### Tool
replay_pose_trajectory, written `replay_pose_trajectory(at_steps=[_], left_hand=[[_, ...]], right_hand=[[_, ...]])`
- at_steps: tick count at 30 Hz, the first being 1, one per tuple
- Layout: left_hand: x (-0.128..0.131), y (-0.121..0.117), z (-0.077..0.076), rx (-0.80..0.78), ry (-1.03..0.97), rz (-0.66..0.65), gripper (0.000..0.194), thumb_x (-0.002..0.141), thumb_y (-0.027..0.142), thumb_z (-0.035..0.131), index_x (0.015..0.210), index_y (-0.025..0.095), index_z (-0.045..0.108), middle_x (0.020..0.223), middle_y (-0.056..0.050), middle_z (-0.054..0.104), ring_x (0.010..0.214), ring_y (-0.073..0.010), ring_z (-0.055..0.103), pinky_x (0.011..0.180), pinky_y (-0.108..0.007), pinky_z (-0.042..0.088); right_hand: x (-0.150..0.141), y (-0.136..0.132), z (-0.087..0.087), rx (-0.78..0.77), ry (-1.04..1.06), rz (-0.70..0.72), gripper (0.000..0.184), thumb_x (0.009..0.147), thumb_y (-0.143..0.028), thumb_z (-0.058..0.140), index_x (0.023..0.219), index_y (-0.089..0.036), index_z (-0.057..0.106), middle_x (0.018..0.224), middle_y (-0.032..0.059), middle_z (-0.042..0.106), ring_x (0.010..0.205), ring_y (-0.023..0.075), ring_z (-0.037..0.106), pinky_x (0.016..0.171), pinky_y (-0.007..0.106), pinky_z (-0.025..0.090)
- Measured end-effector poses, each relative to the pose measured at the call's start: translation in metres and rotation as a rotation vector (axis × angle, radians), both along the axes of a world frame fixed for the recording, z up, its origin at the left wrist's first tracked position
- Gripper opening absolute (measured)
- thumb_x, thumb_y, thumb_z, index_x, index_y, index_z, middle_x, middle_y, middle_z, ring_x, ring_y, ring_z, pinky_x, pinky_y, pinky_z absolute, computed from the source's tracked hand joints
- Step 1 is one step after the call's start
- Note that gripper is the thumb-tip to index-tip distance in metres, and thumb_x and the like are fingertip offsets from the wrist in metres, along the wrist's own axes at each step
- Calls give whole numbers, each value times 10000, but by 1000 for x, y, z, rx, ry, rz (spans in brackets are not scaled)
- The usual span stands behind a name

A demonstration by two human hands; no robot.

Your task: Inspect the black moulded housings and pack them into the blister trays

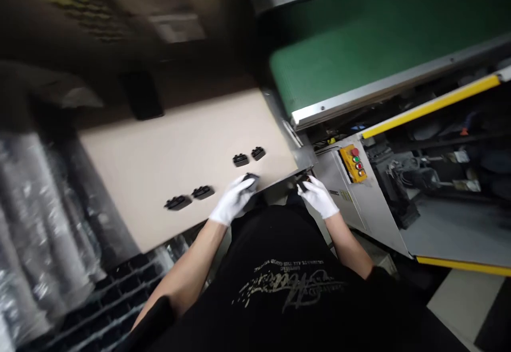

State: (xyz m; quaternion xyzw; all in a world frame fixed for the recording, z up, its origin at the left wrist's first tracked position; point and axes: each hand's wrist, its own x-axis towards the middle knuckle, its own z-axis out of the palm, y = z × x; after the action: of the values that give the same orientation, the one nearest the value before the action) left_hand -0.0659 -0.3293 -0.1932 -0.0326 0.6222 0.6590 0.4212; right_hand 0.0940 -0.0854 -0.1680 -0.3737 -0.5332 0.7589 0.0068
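My left hand [235, 198], in a white glove, is closed on a small black plastic part [251, 180] over the near edge of the pale table. My right hand [318, 196], gloved too, grips another dark part [303, 182] just beyond the table's right corner. Two similar black parts [240, 160] [258, 153] lie on the table ahead of my left hand. To its left rest a black part [178, 202] and a second one [203, 191], side by side. Blur hides the finer shape of what I hold.
Beyond the pale tabletop [191, 144] a green conveyor belt [359, 48] runs to the upper right. A yellow button box [353, 163] sits on the machine to my right. A dark flat object [142, 95] lies at the table's back; plastic-wrapped stacks [43, 224] stand left.
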Motion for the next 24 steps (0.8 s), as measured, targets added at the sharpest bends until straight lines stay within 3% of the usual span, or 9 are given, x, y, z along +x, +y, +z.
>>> replay_pose_trajectory(at_steps=[3,6,10,12,14,16,20,22,24], left_hand=[[19,11,24,126,-209,30,199,829,527,728,899,342,752,1029,-16,795,1079,-310,767,980,-532,677],[34,52,42,150,-493,20,30,815,373,787,834,357,771,957,1,790,924,-268,781,792,-417,723],[54,138,65,105,-715,-68,96,798,210,827,811,261,747,847,-17,734,698,-142,711,593,-220,663],[62,187,77,75,-705,-88,152,765,156,849,803,237,726,834,-10,719,700,-109,701,612,-173,651],[69,239,92,81,-613,-138,179,748,163,875,793,237,719,838,-4,716,731,-107,705,636,-164,649],[77,298,111,160,-437,-248,177,773,249,895,787,250,718,837,-3,707,749,-124,700,649,-196,652],[109,444,152,351,-179,-437,244,806,389,909,826,250,709,884,-10,714,840,-157,710,791,-278,654],[135,529,167,444,-10,-499,284,789,405,909,847,234,691,863,-8,716,848,-165,710,858,-319,635],[166,611,173,522,296,-539,282,776,397,886,821,208,681,803,-8,706,811,-169,686,863,-341,606]], right_hand=[[71,23,24,-181,87,-398,222,798,-423,637,953,-264,631,921,45,687,799,216,655,796,414,613],[107,43,33,-378,143,-654,209,728,-327,618,923,-256,600,992,79,709,837,220,666,723,380,590],[100,65,26,-569,159,-588,263,713,-245,650,972,-212,620,967,81,741,721,188,633,622,315,520],[90,78,23,-639,190,-499,260,713,-241,694,962,-195,640,862,59,730,672,179,619,615,305,512],[89,100,28,-611,231,-454,244,712,-277,771,910,-199,651,786,39,714,658,184,624,612,310,516],[104,134,49,-416,281,-477,247,756,-367,827,868,-215,668,759,35,708,663,197,632,631,340,536],[184,244,121,344,241,-616,225,931,-431,753,820,-237,725,771,43,723,740,220,665,786,408,592],[232,312,151,704,199,-839,156,938,-390,756,859,-257,737,819,37,742,800,226,683,864,426,596],[269,377,163,925,151,-1008,137,887,-354,820,848,-262,726,825,26,743,809,218,689,859,407,587]])
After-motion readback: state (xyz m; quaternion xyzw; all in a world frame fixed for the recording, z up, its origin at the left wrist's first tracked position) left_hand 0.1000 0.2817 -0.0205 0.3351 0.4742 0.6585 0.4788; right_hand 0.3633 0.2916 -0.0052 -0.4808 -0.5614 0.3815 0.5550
